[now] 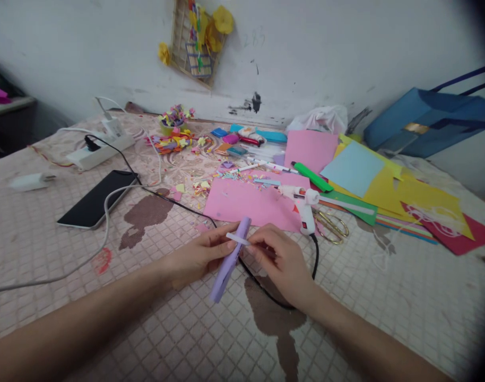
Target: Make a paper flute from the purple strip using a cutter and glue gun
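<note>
My left hand is closed around a rolled piece of purple paper, which slants over the table's near middle. Across the roll lies a narrow white strip. The fingers of my right hand pinch the strip's right end, close against the roll. Just beyond my hands, a pink sheet lies flat with small paper bits on it. A white glue gun rests at that sheet's right edge, its black cord running down beside my right hand.
Gold-handled scissors lie right of the glue gun, near a green cutter and stacked coloured sheets. On the left are a black phone, a power strip and loose cables. Paper flowers fill a small pot at the back.
</note>
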### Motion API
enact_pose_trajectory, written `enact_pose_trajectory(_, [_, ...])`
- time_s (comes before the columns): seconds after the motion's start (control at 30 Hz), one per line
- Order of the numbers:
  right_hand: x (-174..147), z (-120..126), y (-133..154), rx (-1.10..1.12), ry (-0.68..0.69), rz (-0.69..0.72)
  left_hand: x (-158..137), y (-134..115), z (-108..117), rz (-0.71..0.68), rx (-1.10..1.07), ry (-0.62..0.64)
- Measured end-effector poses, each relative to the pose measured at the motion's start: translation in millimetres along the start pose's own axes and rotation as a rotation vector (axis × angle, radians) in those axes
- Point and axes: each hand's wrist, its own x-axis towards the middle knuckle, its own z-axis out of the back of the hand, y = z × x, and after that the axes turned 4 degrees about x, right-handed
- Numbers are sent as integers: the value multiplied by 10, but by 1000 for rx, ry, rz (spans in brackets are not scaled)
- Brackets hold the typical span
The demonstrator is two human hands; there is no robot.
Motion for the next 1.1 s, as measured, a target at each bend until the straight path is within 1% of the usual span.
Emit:
enact_pose_trajectory(0.13, [-38, -34, 6, -66, 53, 49, 9, -10, -1, 27, -65, -26])
enact_pose_trajectory(0.27, [-83, -67, 14, -171, 92, 141, -4, -15, -10, 37, -80, -75])
enact_pose_trajectory(0.33, [-92, -73, 25, -150, 87, 175, -14, -23, -13, 34, -67, -99])
enact_pose_trajectory(0.37, [-91, -70, 31, -123, 64, 171, -18, -27, -12, 24, -65, -108])
enact_pose_trajectory(0.43, [-78, -57, 40, -60, -8, 105, -20, -33, -4, -3, -72, -100])
enact_pose_trajectory(0.5, [-55, -40, 39, -5, -48, -4, -17, -34, 5, -21, -89, -72])
enact_pose_trajectory(0.57, [-34, -31, 29, 41, -19, -97, -12, -31, 10, -30, -103, -54])
enact_pose_trajectory(0.63, [-20, -32, 15, 85, 47, -155, -7, -24, 9, -49, -114, -58])
enact_pose_trajectory(0.77, [-11, -45, 4, 141, 122, -212, 2, -6, 4, -86, -97, -35])
enact_pose_trajectory(0.83, [-12, -48, 11, 108, 115, -189, 7, 2, 4, -98, -75, -27])
enact_pose_trajectory(0.93, [-21, -51, 25, 20, 75, -102, 13, 13, 4, -100, -49, -32])
enact_pose_trajectory(1.1, [-45, -72, 12, -83, 42, 4, 12, 19, -7, -72, -46, -57])
